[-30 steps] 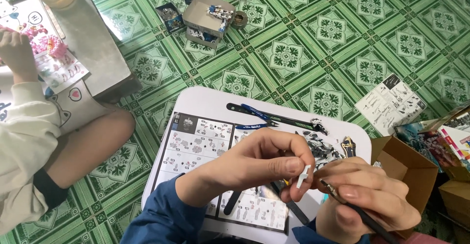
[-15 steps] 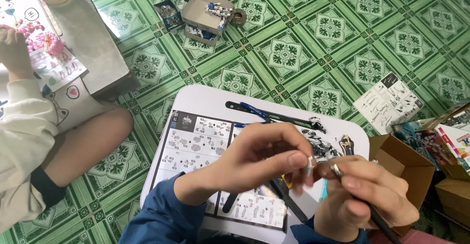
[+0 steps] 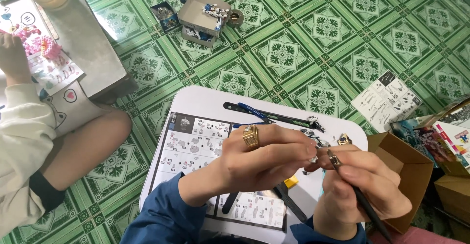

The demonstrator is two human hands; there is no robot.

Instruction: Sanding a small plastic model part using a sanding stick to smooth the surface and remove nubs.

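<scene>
Two hands close together: left hand (image 3: pixel 264 160) pinching tiny part (image 3: pixel 313 159), right hand (image 3: pixel 364 185) gripping knife (image 3: pixel 360 197) at 3 o'clock; slip risks cut fingertip, dropped part.

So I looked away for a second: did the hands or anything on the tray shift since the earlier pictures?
The left hand and right hand closed together: the small pale piece in the left fingers now sits right by the tip of the dark pen-like tool, which the right hand grips as before. The instruction sheet, white tray and cardboard box stayed put.
</scene>
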